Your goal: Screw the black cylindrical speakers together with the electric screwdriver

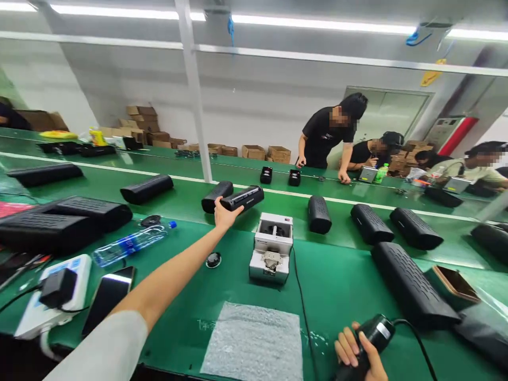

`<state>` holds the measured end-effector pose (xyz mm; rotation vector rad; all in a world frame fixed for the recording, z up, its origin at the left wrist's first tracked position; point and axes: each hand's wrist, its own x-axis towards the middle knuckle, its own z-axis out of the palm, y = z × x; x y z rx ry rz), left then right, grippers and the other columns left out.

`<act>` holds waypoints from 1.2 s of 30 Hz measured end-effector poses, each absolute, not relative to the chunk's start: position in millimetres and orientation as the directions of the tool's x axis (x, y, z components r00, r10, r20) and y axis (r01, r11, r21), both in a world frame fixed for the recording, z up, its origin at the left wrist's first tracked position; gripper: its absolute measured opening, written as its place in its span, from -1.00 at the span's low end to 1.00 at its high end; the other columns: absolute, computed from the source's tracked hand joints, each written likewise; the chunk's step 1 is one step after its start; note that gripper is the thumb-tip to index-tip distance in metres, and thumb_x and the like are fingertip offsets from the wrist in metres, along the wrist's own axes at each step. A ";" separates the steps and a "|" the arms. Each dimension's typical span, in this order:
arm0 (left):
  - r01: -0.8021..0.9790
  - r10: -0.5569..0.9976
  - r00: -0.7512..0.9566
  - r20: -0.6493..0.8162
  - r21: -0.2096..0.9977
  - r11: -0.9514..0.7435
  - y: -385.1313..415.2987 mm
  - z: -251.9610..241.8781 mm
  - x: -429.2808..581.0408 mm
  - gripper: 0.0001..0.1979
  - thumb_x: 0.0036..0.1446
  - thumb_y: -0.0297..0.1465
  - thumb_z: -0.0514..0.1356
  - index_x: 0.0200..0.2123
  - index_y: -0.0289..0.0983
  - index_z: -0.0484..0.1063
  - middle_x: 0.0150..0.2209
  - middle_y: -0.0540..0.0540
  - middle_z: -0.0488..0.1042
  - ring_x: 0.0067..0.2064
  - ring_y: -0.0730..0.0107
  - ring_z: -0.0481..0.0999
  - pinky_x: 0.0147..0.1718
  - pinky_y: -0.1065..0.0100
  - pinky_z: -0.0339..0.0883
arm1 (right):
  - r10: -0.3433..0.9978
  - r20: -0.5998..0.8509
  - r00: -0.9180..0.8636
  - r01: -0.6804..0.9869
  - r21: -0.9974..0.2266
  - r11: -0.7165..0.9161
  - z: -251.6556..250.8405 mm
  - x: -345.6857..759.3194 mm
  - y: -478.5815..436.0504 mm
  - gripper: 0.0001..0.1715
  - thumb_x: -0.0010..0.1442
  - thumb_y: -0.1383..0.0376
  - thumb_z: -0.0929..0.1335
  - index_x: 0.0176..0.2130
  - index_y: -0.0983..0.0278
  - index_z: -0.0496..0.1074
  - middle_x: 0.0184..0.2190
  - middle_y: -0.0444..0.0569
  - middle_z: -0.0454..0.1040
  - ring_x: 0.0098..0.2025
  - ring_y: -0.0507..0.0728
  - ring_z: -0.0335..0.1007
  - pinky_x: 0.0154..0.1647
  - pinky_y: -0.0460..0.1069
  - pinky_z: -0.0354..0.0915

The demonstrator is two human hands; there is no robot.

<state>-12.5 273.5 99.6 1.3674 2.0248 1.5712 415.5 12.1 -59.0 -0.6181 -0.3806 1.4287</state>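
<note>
Held casing: black elongated unit (249, 198), at the near edge of the green belt (278, 198), beyond and left of the grey-white machine (271, 248).
Long axis: nearly crosswise to the view, slanting slightly up toward the right; far end points right, near end lies at the left hand (226, 214).
Facing: pale lettering on the side turned to the wearer; a long recessed strip shows along the upper side.
Left grip: fingers and thumb closed about the casing's left end, arm stretched forward.
Contact below: cannot tell whether the unit is lifted clear or rests on the belt; it partly covers another black casing (216, 194) behind it.
Right grip: right hand (350, 346) wrapped firmly round a black corded tool (376, 334), low at the right.
Tool axis: slanted; cord end points up and right, opposite end cut off by the lower frame edge.
Bench centre: white foam sheet (256, 341) on the green mat (329, 286), nearer the wearer than the machine; small round black part (213, 260) left of the machine.
Right of machine: single casing (319, 214) on the belt, long axis running mostly away from the wearer; large casing (413, 283) on the mat, slanted, far end to the left.
Left bench: clear bottle (130, 244) lying down, phone (109, 296), white power strip (77, 288).
Across the belt: standing person in black (327, 132), leaning over the line.
</note>
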 end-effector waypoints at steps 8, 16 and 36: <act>0.630 0.860 -0.386 0.335 0.776 -0.020 318.2 98.1 64.1 -0.26 0.40 -0.08 0.39 0.31 -0.51 0.22 0.30 -0.49 0.41 0.32 -0.07 0.42 0.28 -0.19 0.20 | 0.945 -0.229 0.236 -0.812 -0.580 0.062 -3.7 389.2 -2.7 -0.48 0.04 0.16 0.72 -0.19 0.21 0.46 -0.51 -0.32 0.13 -0.57 -0.10 0.02 -0.55 -0.17 0.21; 0.789 0.886 -0.130 0.444 0.588 -0.179 213.4 87.2 11.7 -0.56 0.46 -0.08 0.29 0.06 -0.37 0.47 0.07 -0.15 0.54 0.12 0.22 0.50 0.28 -0.01 0.37 | 0.933 -0.270 0.237 -0.808 -0.588 0.035 -1.7 391.9 -2.6 -0.50 0.03 0.17 0.70 -0.17 0.20 0.48 -0.49 -0.31 0.06 -0.54 -0.07 -0.07 -0.54 -0.16 0.17; 0.737 0.824 0.547 -0.149 0.552 -0.389 73.6 43.5 88.0 -0.73 0.37 -0.28 0.23 0.08 -0.18 0.50 -0.30 -0.03 0.62 -0.30 0.17 0.61 -0.34 0.28 0.27 | 0.949 -0.199 0.246 -0.779 -0.623 0.071 0.2 388.2 -2.9 -0.54 0.09 0.18 0.66 -0.16 0.19 0.44 -0.49 -0.31 0.10 -0.53 -0.07 -0.04 -0.51 -0.16 0.17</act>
